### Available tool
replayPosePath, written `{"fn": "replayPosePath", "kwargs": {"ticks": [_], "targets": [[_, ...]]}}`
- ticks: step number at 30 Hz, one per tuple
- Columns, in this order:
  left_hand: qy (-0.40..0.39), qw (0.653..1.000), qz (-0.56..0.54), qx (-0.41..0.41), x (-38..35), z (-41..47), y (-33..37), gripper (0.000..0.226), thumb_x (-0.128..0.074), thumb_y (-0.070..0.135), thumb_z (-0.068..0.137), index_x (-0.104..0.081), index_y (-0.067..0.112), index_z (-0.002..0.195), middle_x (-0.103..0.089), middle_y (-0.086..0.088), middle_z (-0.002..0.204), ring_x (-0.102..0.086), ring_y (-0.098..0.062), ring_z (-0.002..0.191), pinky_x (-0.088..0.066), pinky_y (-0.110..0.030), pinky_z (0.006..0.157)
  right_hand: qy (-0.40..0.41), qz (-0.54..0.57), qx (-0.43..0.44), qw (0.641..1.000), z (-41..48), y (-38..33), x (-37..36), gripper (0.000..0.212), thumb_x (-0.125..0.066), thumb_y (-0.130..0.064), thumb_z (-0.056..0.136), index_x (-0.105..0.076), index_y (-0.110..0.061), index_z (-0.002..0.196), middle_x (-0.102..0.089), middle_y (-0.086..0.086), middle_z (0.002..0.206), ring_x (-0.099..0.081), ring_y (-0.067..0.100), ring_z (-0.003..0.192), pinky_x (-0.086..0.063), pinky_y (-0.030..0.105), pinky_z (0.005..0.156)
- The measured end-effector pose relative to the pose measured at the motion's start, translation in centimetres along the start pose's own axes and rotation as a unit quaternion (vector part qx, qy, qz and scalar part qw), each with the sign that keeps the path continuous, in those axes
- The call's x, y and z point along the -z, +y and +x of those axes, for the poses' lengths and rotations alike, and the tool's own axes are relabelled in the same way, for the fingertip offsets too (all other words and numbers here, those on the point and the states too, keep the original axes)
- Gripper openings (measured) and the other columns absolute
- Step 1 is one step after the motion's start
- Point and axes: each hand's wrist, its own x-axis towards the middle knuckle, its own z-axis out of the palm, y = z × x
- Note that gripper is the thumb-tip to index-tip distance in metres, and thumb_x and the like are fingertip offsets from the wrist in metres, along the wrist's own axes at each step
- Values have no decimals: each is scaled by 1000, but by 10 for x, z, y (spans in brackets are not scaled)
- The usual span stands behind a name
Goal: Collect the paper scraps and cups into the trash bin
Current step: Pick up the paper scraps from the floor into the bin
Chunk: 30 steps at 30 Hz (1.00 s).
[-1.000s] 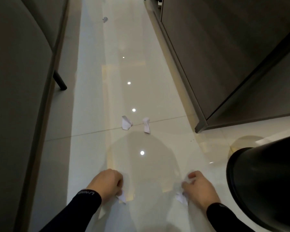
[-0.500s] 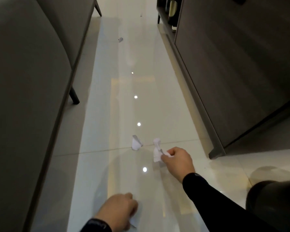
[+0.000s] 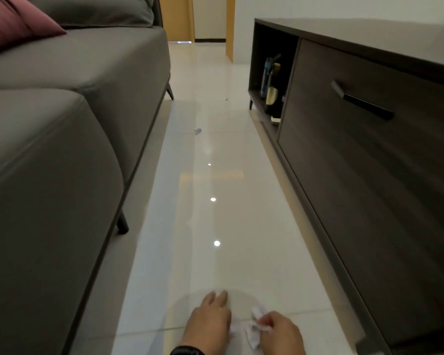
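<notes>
Change: the view has tipped up since a second ago; the trash bin that sat at 4 o'clock is now out of frame, and the two scraps that lay ahead on the floor (image 3: 215, 221) are no longer lying there.
Right hand (image 3: 280, 334): at 6 o'clock, grip closed on crumpled white paper scraps (image 3: 254, 326), pinched between thumb and fingers.
Left hand (image 3: 210, 321): at 6 o'clock, just beside the right, fingers extended flat and low over the tile; whether it holds paper, cannot tell.
Meaning (judgement): the near cluster seems gathered; the handful still has to reach the bin, which is somewhere behind or to the right.
Remaining litter: a small scrap (image 3: 198, 131) at 12 o'clock near the sofa (image 3: 62, 149) foot, another speck (image 3: 225, 99) farther on by the cabinet (image 3: 369, 149) leg. No cups visible.
Materials: paper thin, creased, irregular; floor glossy pale tile mirroring ceiling lights; sofa matte grey upholstery with rounded edges; cabinet dark, flat-fronted, bar handle.
</notes>
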Motion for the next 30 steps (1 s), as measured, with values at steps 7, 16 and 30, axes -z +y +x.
{"fn": "replayPosePath", "kwargs": {"ticks": [7, 16, 30], "targets": [[97, 986, -122, 66, -6, -36, 37, 12, -55, 30, 84, -54, 24, 74, -64, -2, 94, -60, -22, 93, -43, -26, 79, 74, 223, -22, 972, -38, 13, 46, 24, -63, -15, 76, -55, -13, 53, -56, 7, 60, -52, 18, 61, -46, 29, 63], [-99, 899, -396, -156, 135, -96, 170, 14, -66, 15, 79, -70, 15, 93, -64, -3, 71, -59, -10, 56, -51, -24, 56, -134, 119, 76, 981, -156, -17, 197, 22, -50, 2, 75, -59, -14, 63, -62, 5, 59, -62, 16, 57, -57, 23, 53], [-118, 919, -198, -319, 72, -123, 452, 34, -69, 30, 76, -64, 14, 105, -70, -12, 96, -64, -23, 78, -54, -37, 74, 80, 166, -99, 978, -291, 187, 378, 22, -62, 7, 79, -56, -4, 97, -63, 17, 80, -64, 20, 57, -58, 27, 57]]}}
